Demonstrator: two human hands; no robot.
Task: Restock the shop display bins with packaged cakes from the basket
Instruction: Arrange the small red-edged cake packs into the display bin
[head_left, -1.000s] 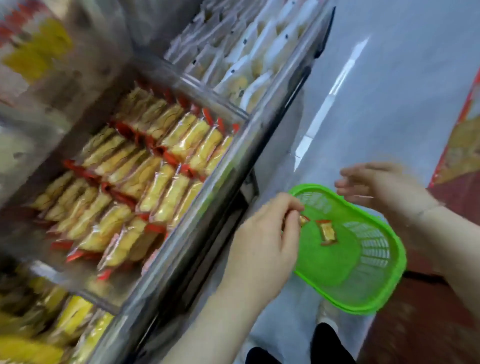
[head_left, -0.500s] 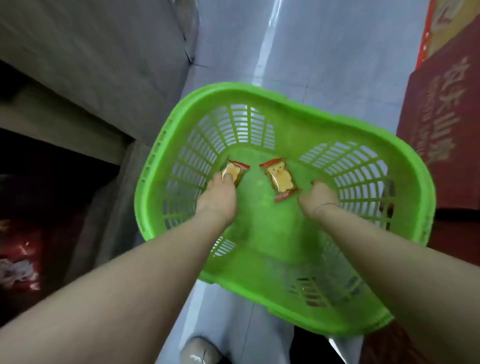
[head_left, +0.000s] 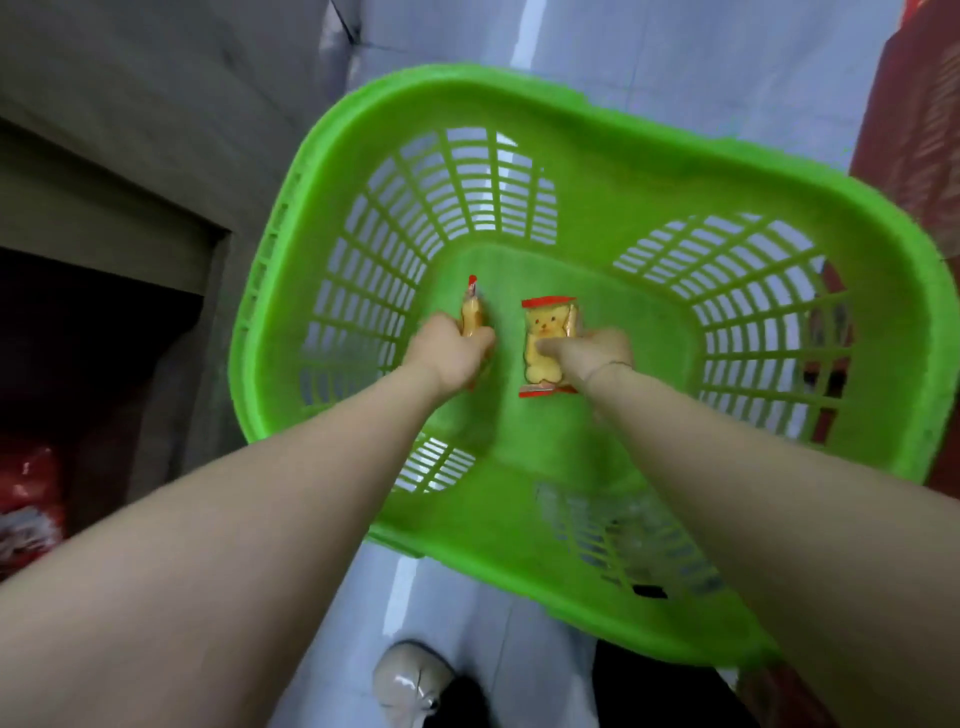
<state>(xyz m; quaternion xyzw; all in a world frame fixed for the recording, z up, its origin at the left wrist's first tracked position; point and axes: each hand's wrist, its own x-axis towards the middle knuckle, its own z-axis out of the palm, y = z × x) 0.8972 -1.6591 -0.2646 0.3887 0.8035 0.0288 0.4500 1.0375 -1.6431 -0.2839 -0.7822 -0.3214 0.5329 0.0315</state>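
Observation:
A green plastic basket (head_left: 597, 135) with slatted walls sits on the floor below me. Both my arms reach down into it. My left hand (head_left: 449, 353) grips a packaged cake (head_left: 470, 317) that stands on edge, its red-sealed end sticking up past my fingers. My right hand (head_left: 592, 351) pinches a second packaged cake (head_left: 545, 332), a yellow bear-shaped one in a clear wrapper with red ends, held face up with my thumb across it. The display bins are out of view.
The grey base of the display unit (head_left: 130, 156) stands to the left with a dark recess (head_left: 93, 353) under it. A red carton (head_left: 919, 130) borders the basket on the right. My shoe (head_left: 410, 680) is on the pale floor tiles below the basket.
The view swung from the display bins down into the basket. Both hands reached to its bottom and each has taken hold of one packaged cake; the left one is tipped onto its edge.

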